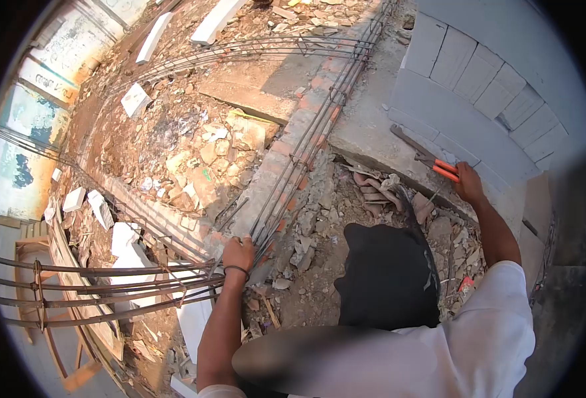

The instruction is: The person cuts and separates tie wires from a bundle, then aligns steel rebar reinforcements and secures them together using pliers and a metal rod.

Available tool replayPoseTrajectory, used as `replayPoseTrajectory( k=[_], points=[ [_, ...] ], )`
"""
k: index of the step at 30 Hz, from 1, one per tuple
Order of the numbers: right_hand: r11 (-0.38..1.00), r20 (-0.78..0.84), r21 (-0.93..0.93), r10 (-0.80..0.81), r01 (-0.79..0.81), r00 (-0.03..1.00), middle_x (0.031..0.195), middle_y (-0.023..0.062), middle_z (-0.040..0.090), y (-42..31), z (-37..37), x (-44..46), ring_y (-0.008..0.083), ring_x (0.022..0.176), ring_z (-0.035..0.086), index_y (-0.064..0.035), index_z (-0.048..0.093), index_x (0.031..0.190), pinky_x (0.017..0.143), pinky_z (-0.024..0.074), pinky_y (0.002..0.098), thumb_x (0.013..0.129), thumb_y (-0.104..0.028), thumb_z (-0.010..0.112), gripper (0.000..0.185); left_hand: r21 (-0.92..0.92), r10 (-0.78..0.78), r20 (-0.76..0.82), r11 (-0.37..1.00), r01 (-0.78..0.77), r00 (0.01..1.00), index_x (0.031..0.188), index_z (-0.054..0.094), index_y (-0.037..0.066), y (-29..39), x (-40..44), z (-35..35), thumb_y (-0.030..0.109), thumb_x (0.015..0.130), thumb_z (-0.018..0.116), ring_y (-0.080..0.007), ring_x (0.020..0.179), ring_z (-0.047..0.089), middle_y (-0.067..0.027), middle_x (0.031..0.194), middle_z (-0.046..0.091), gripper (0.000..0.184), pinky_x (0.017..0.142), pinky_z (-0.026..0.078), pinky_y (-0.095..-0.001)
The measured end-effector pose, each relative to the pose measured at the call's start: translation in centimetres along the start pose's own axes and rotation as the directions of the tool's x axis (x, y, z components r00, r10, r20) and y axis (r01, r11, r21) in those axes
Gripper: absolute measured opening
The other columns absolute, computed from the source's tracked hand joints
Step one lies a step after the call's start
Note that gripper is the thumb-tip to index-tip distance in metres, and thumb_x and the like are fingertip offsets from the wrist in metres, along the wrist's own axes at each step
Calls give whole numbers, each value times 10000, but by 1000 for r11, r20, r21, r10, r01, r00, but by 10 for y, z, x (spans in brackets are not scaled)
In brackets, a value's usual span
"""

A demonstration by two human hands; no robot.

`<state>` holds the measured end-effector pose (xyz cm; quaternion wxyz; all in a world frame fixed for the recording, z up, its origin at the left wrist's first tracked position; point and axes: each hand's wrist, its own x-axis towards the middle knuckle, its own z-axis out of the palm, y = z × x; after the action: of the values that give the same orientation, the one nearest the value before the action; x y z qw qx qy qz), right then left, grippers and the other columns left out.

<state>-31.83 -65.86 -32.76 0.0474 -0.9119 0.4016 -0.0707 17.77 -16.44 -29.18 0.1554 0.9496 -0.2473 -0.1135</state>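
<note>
My right hand (469,183) is closed around the orange handles of a pair of pliers (446,170), held out over the concrete ledge. A dark, narrow bar (409,140) lies by the tool's head; whether the two are joined I cannot tell. At the corner of the low brick wall, my left hand (238,253) is closed on the steel rebar (266,219), its fingers partly hidden. Long rods run from there up along the wall top, and a rebar cage (107,286) tied with stirrups extends left from the same corner.
Stacked pale blocks (462,63) form a wall at right. Broken rubble (200,152) and white block pieces (136,101) cover the ground beyond the brick wall. Cloth-like scraps (377,189) lie in the trench before me. A wooden frame (74,285) stands at lower left.
</note>
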Motion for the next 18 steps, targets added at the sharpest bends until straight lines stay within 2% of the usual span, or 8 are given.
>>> replayPoseTrajectory(
  k=[2, 4, 6, 10, 12, 13, 15, 18],
  points=[
    [999, -71, -35, -27, 25, 997, 965, 193, 597, -3, 2, 9, 409, 932, 593, -42, 483, 1077, 797, 461, 516, 785, -38, 611, 319, 171, 169, -198, 976, -135, 966, 976, 667, -66, 48, -5, -11, 343, 920, 569, -430, 946, 621, -285, 985, 665, 425, 856, 475, -496],
    [975, 25, 185, 119, -122, 993, 999, 213, 622, -26, 3, 25, 417, 946, 615, -29, 496, 1137, 821, 476, 509, 817, -81, 653, 359, 39, 180, -230, 984, -175, 957, 968, 675, -53, 85, 16, -6, 358, 923, 567, -434, 954, 617, -277, 963, 667, 427, 856, 470, -497],
    [943, 35, 312, 115, -120, 993, 1037, 228, 630, -75, 1, 41, 415, 978, 625, -28, 490, 1195, 844, 481, 500, 836, -138, 676, 418, -77, 132, -155, 986, -145, 979, 1021, 672, -46, 116, 50, 5, 348, 947, 514, -438, 983, 617, -292, 997, 659, 430, 870, 475, -486],
    [812, 175, 575, -1, -101, 985, 1177, 255, 618, -169, -15, 84, 391, 1117, 613, -54, 442, 1367, 922, 478, 470, 888, -320, 694, 603, -291, 68, -63, 953, -83, 996, 813, 669, -43, 161, 123, 34, 428, 943, 477, -399, 807, 650, -232, 779, 676, 525, 744, 459, -447],
    [759, 159, 651, -138, 1, 978, 1180, 241, 608, -206, -16, 108, 383, 1108, 612, -69, 420, 1410, 903, 483, 471, 905, -351, 674, 632, -419, -19, 257, 899, 129, 966, 808, 666, -27, 166, 160, 51, 484, 941, 493, -285, 731, 634, -152, 756, 669, 556, 691, 468, -422],
    [743, 113, 666, -198, 74, 974, 1157, 231, 605, -222, -14, 117, 380, 1082, 618, -74, 409, 1429, 882, 489, 473, 913, -358, 664, 643, -404, -27, 258, 905, 134, 966, 808, 666, -27, 177, 160, 51, 484, 941, 493, -285, 731, 634, -152, 756, 669, 556, 691, 468, -422],
    [763, 80, 635, -224, 124, 971, 1095, 218, 596, -256, -30, 133, 378, 1015, 623, -82, 397, 1450, 841, 496, 475, 914, -355, 661, 657, -477, -143, 487, 783, 399, 862, 828, 652, -50, 202, 157, 46, 449, 942, 539, -250, 688, 606, -162, 726, 642, 524, 641, 473, -402],
    [827, -44, 484, -303, 286, 952, 982, 191, 565, -284, -49, 158, 360, 887, 621, -108, 381, 1479, 765, 506, 473, 913, -346, 656, 673, -446, -142, 516, 797, 407, 845, 834, 666, -25, 195, 163, 51, 428, 914, 598, -203, 674, 600, -109, 695, 634, 465, 615, 458, -344]
  ],
)
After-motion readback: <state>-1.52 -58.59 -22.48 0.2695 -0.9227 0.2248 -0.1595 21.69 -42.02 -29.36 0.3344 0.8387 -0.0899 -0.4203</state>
